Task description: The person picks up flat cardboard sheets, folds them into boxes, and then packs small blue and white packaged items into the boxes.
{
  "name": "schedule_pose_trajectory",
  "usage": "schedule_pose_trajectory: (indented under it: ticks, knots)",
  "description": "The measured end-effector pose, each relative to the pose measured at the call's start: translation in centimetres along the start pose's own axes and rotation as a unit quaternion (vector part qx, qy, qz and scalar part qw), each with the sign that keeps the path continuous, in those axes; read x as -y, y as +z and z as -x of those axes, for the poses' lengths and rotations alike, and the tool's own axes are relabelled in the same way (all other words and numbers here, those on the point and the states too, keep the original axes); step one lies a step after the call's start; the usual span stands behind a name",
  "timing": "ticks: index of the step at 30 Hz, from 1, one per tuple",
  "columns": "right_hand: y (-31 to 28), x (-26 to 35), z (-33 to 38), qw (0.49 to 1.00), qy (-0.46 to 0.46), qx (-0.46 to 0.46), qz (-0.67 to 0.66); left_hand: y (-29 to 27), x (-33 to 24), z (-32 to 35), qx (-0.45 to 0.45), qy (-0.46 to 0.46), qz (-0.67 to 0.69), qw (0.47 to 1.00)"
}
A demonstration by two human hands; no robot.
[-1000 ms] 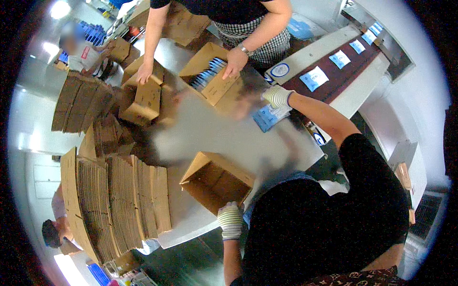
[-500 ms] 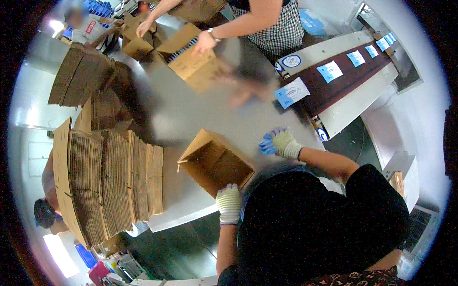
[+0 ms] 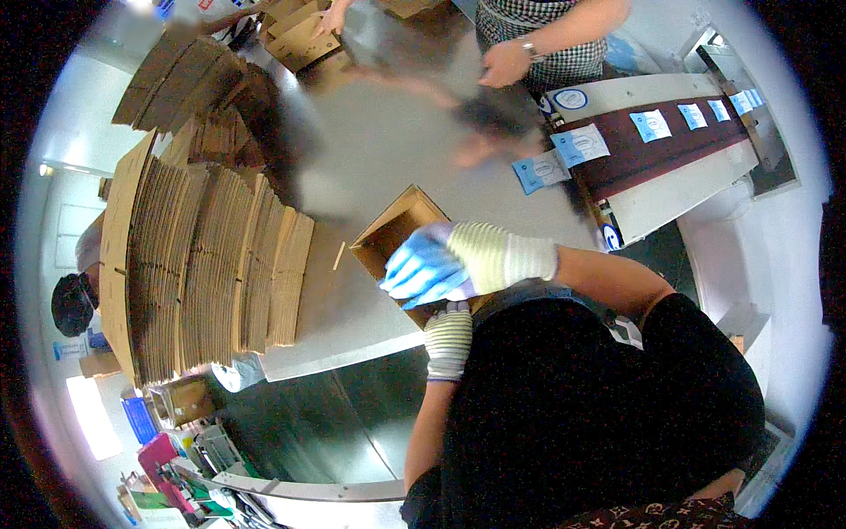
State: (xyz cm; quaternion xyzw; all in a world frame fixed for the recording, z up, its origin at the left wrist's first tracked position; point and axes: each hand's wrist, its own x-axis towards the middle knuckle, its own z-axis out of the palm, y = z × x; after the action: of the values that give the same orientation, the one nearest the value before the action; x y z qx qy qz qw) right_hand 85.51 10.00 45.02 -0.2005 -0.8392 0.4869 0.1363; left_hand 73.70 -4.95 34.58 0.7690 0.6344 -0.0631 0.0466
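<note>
An open cardboard box (image 3: 384, 249) stands on the grey table in front of me, tilted in view, its near part covered by my hands. My left hand (image 3: 449, 342), in a striped knit glove, is closed on the box's near edge. Over the box opening, my right hand (image 3: 498, 256) in a matching glove is closed on a bundle of blue-and-white packets (image 3: 423, 269). The bundle is smeared by motion, and the box's inside below it is hidden.
Flat cardboard boxes (image 3: 211, 256) stand stacked at left, with more (image 3: 172, 75) behind. At right, a dark conveyor belt (image 3: 634, 163) carries blue-and-white packets; one packet (image 3: 540, 171) sits at its end. Co-workers' hands (image 3: 507, 63) and an open box (image 3: 304, 40) are at the far side.
My right hand has brought the blue packets from the table at right to above the box. My left hand stays on the box edge. The co-worker's box has moved out of its earlier place.
</note>
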Motion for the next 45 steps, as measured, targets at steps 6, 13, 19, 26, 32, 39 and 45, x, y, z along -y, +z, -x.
schedule_pose_trajectory:
  ticks: [6, 13, 19, 26, 32, 39, 45]
  knots:
    - [8.8, -6.2, -2.1, 0.911, 0.056, 0.064, 0.404, 0.4, -0.7, 0.1, -0.001, 0.003, 0.015, 1.0]
    - [9.3, -6.8, -0.5, 0.892, 0.083, 0.203, 0.395, 0.7, -0.4, 0.8, 0.068, 0.026, 0.002, 0.997]
    - [7.0, -3.4, 3.2, 0.964, -0.058, 0.039, 0.257, 1.1, 0.7, 1.3, -0.035, 0.017, 0.001, 0.999]
    - [5.1, -4.6, 8.8, 0.999, 0.0, -0.038, 0.001, 0.6, 1.4, 1.2, -0.07, -0.005, -0.025, 0.997]
    - [4.0, -6.6, 9.3, 0.998, 0.026, -0.027, 0.047, 0.3, 1.4, 0.4, -0.068, 0.002, -0.048, 0.997]
    - [1.2, -4.9, 8.6, 0.983, 0.08, -0.063, -0.155, 1.5, 2.3, -0.1, 0.095, -0.078, -0.052, 0.991]
    - [-2.8, -9.9, 10.3, 0.986, 0.124, -0.095, -0.059, 0.8, 2.0, -0.3, -0.068, -0.054, -0.012, 0.996]
